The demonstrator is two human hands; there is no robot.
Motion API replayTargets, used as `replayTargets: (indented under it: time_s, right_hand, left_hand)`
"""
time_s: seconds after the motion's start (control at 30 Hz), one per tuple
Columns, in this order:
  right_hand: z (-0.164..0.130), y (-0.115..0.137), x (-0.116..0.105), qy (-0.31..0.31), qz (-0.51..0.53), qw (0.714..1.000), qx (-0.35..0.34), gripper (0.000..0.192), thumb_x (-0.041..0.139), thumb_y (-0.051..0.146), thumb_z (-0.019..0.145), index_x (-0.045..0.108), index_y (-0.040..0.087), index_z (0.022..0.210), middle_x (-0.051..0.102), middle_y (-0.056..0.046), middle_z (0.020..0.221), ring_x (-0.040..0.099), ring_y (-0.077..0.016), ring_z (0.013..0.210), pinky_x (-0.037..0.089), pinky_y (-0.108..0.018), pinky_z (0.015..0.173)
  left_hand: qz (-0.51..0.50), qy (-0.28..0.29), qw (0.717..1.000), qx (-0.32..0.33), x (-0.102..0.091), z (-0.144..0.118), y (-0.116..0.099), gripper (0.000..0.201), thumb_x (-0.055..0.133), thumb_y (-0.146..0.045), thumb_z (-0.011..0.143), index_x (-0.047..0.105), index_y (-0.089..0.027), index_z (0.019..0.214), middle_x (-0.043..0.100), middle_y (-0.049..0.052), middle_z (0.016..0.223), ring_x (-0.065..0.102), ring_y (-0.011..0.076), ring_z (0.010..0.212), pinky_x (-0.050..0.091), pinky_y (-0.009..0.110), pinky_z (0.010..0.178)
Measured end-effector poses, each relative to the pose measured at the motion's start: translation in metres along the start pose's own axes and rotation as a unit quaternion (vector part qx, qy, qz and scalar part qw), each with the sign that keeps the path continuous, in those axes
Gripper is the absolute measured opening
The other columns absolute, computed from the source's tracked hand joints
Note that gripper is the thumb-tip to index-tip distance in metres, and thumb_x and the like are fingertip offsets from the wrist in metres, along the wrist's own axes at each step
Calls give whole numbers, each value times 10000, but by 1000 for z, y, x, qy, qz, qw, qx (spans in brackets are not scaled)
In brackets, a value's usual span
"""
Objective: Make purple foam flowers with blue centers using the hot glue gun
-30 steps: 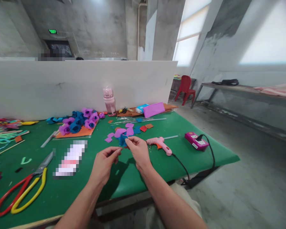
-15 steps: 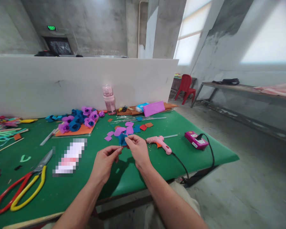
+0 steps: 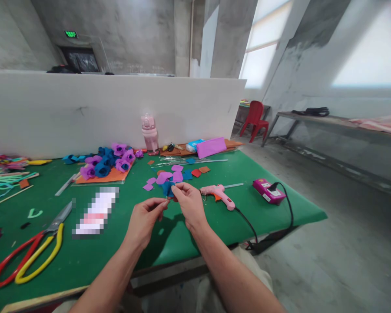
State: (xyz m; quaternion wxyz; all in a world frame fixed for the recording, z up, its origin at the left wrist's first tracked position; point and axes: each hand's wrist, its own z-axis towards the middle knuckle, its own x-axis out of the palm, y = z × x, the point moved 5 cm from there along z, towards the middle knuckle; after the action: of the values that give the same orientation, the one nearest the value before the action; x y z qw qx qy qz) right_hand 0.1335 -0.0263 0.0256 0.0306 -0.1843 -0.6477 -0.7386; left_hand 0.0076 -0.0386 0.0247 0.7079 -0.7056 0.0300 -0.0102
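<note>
Above the green table [image 3: 169, 243], my left hand [image 3: 146, 217] pinches a thin pale stem whose upper end meets a blue paper flower [image 3: 167, 188]. My right hand [image 3: 189, 204] has its thumb and fingers closed on the flower's right side. Cut purple petals [image 3: 164, 178] lie just beyond my hands, mixed with blue, red and brown pieces. A pink glue gun [image 3: 218, 194] rests to the right of my right hand, a clear glue stick poking from its back.
Large scissors [image 3: 48, 243] with red and yellow handles lie at left beside a blurred-out patch. Finished purple and blue flowers [image 3: 104, 165] are heaped on orange paper. A pink bottle [image 3: 149, 134] stands by the white partition [image 3: 111, 104]. A purple power socket [image 3: 269, 191] sits at right, its cable trailing off the edge.
The view has shifted very slightly. Both hands keep their hold on the blue flower and its stem, with hardly any movement.
</note>
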Motion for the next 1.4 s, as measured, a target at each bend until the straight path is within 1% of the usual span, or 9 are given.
replayTargets:
  time_s: [0.17, 0.53, 0.7, 0.77, 0.93, 1.13, 1.27, 1.4]
  right_hand:
    - [-1, 2, 0, -3, 0, 1000, 1, 193, 602, 349, 661, 566, 160, 653, 510, 41, 516, 417, -85, 491, 333, -213, 484]
    - [-4, 5, 3, -2, 19, 1000, 23, 199, 629, 354, 638, 566, 165, 640, 520, 41, 533, 461, -90, 502, 355, -220, 520]
    - [-5, 4, 4, -2, 47, 997, 54, 222, 662, 333, 607, 619, 152, 729, 581, 29, 606, 505, -93, 544, 386, -229, 574]
    - [-6, 3, 4, -2, 58, 996, 63, 233, 676, 329, 592, 629, 148, 732, 589, 26, 609, 513, -94, 559, 393, -232, 589]
    - [-7, 3, 6, 7, 60, 996, 69, 209, 692, 325, 577, 630, 149, 670, 573, 31, 581, 492, -88, 544, 389, -232, 590]
    - [-6, -1, 5, 4, 61, 996, 63, 205, 690, 326, 589, 626, 157, 685, 561, 35, 605, 472, -82, 560, 385, -219, 590]
    - [-5, -2, 5, 24, 59, 996, 61, 191, 667, 337, 618, 607, 172, 693, 559, 39, 601, 488, -89, 569, 391, -219, 594]
    - [-9, 0, 12, 82, 77, 991, 66, 221, 670, 275, 610, 614, 187, 806, 621, 27, 655, 548, -104, 618, 414, -226, 634]
  left_hand:
    - [5, -2, 1000, -1, 0, 0, 1, 340, 739, -410, 557, 699, -131, 747, 560, -7, 547, 395, 76, 476, 278, 210, 458]
    - [-9, -8, 1000, 6, -1, 1, 2, 320, 749, -388, 548, 707, -132, 735, 574, 2, 550, 397, 74, 469, 285, 212, 458]
    - [-14, -10, 1000, 1, -3, 2, 4, 308, 746, -386, 556, 704, -141, 740, 597, 2, 584, 413, 72, 476, 292, 210, 464]
    - [-14, -10, 1000, -1, -3, 3, 5, 315, 741, -395, 561, 701, -138, 739, 599, 5, 593, 415, 74, 476, 291, 212, 462]
    - [-9, -9, 1000, 4, -4, 4, 7, 324, 738, -395, 568, 697, -131, 751, 589, 7, 578, 413, 81, 482, 291, 214, 469]
    - [-15, -7, 1000, 2, -3, 2, 5, 315, 730, -397, 580, 698, -129, 741, 589, 11, 585, 407, 80, 481, 292, 211, 465]
    - [-22, -7, 1000, 2, -3, 2, 5, 326, 727, -408, 579, 703, -130, 747, 601, 19, 603, 411, 83, 483, 305, 214, 469]
    - [-25, -2, 1000, 7, -4, 4, 7, 319, 735, -399, 568, 697, -126, 730, 574, 8, 566, 408, 81, 479, 302, 210, 457]
